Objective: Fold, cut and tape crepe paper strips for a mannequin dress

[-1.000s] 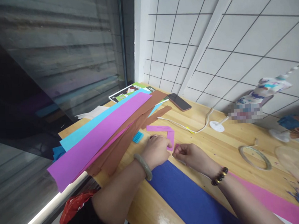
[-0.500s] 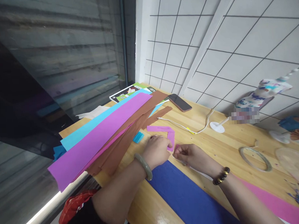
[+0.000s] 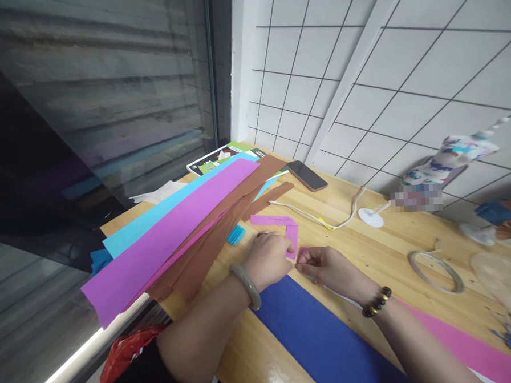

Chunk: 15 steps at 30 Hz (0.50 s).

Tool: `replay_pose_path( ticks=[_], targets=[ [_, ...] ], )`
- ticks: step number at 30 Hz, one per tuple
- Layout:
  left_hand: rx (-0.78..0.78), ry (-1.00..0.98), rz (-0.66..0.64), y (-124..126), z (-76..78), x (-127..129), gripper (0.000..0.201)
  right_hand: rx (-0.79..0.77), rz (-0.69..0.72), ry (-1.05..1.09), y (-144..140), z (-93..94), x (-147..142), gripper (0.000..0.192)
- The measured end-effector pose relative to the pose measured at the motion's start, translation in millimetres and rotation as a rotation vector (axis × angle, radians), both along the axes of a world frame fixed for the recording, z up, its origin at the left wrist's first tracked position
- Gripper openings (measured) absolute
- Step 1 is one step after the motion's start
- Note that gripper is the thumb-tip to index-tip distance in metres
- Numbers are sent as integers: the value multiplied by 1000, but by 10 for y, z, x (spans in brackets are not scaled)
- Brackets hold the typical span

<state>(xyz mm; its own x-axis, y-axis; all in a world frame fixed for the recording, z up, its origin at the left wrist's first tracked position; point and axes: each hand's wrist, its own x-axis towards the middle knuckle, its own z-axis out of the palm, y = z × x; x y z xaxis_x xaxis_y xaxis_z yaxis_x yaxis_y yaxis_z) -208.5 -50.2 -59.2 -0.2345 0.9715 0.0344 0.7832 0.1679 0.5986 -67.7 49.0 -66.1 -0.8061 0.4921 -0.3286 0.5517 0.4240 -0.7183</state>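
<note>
My left hand point(image 3: 270, 256), with a jade-like bangle on its wrist, is closed with its fingertips curled down beside the folded purple paper strip point(image 3: 292, 238). What those fingers pinch, if anything, is hidden. Close by on the right, my right hand point(image 3: 325, 266) pinches the end of a pink paper strip point(image 3: 464, 340), which runs beneath my right forearm to the lower right, with a white edge showing along it. The two hands' fingertips almost meet. Below them lies a long dark blue paper strip point(image 3: 318, 337), flat on the wooden table.
Long purple point(image 3: 176, 235), light blue and brown point(image 3: 211, 254) strips are heaped at left, overhanging the table edge. A small pleated blue piece point(image 3: 236, 234), a phone point(image 3: 308, 175), a white cable point(image 3: 308, 217), a tape roll point(image 3: 436, 272) and a small dress-form figure point(image 3: 451, 158) stand or lie around.
</note>
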Motion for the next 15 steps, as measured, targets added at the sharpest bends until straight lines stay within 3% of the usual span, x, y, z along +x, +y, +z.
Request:
replay_pose_path(
  ticks=[15],
  targets=[
    [-22, -9, 0, -3, 15, -5, 27, -3, -14, -16, -16, 24, -22, 17]
  ],
)
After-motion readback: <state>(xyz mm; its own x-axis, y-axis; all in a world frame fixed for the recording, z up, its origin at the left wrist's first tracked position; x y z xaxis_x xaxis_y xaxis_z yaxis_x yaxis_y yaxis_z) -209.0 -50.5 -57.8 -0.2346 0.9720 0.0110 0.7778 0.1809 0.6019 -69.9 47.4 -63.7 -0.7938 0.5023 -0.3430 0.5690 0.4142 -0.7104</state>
